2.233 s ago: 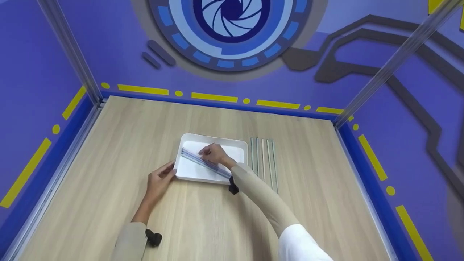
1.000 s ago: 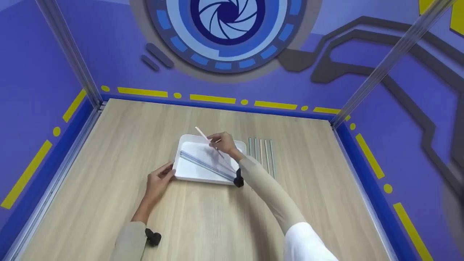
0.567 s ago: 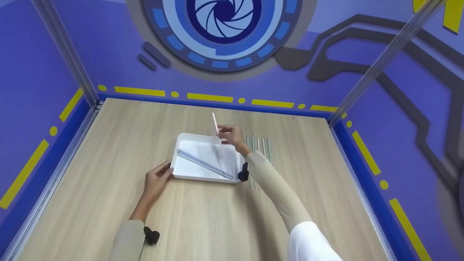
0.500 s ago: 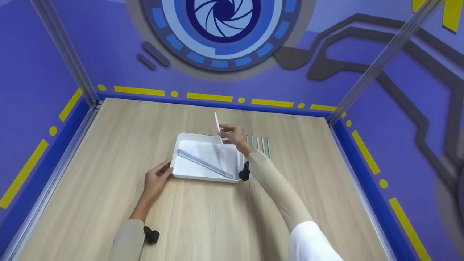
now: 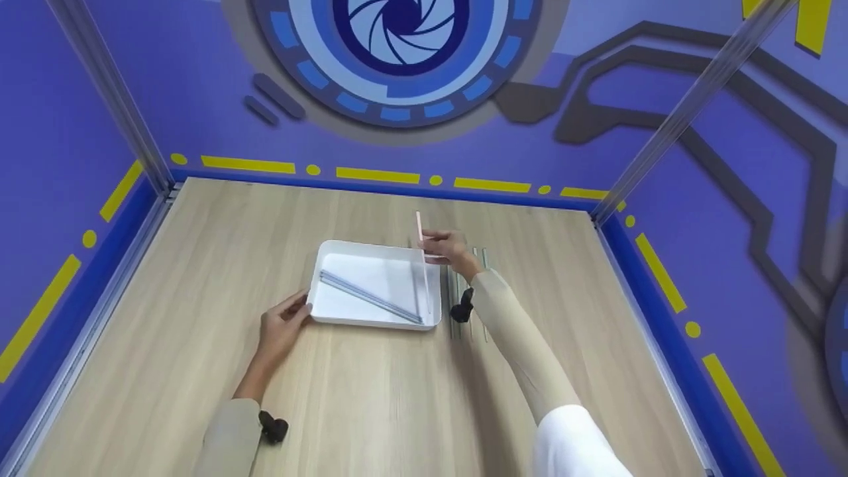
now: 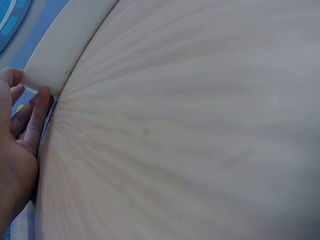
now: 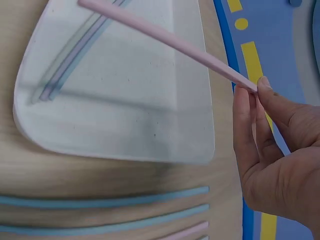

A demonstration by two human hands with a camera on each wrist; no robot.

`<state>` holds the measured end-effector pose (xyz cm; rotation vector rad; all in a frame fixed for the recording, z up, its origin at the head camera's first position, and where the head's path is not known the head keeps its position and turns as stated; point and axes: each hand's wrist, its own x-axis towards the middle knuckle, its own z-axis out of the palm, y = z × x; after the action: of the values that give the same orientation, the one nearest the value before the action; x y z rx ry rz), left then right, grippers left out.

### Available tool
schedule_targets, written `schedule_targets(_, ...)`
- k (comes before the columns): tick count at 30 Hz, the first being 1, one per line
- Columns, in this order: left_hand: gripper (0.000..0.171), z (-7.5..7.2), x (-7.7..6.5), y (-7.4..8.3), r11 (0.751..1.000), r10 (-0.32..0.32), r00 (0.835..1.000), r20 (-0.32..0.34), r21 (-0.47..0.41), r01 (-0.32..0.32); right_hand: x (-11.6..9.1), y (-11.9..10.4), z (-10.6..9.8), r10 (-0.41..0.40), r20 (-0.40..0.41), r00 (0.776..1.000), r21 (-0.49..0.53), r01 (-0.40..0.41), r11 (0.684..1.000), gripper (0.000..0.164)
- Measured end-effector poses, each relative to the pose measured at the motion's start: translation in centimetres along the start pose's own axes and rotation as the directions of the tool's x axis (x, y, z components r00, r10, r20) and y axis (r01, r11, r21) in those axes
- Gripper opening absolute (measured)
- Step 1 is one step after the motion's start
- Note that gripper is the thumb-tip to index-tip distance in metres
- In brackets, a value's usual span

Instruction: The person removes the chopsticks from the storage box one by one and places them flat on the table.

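My right hand (image 5: 450, 248) pinches a pink straw (image 7: 170, 37) between thumb and fingertips near one end. The straw hangs at a slant over the right side of a white tray (image 5: 377, 268); its lower end reaches down inside the tray's outline, though I cannot tell whether it touches. Inside the tray, thin bluish and pale straws (image 5: 371, 298) lie together diagonally. My left hand (image 5: 279, 326) holds the tray's front left corner with thumb and fingers, also seen close to the tray wall (image 6: 70, 45) in the left wrist view.
Right of the tray, several straws lie side by side on the wooden table (image 5: 371, 397), among them a blue straw (image 7: 100, 202) and another pink straw (image 7: 185, 231). My right forearm partly covers them. Blue panels (image 5: 199, 99) with metal posts enclose the table's back and sides.
My right hand has lifted the pink straw from beside the other straws in the tray and carried it rightward, turning it more upright. My left hand stays at the tray corner.
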<state>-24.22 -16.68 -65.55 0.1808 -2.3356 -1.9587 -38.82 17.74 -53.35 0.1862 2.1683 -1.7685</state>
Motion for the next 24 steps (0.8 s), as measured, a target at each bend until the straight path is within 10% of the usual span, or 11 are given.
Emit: schedule_targets(24, 0.042, -0.2, -0.2, 0.1, 1.000, -0.001, 1.000, 0.026, -0.017, 0.001, -2.1, 1.7, -9.8, 0.123, -0.106, 0.987, -0.020, -0.126, 0.992, 0.046)
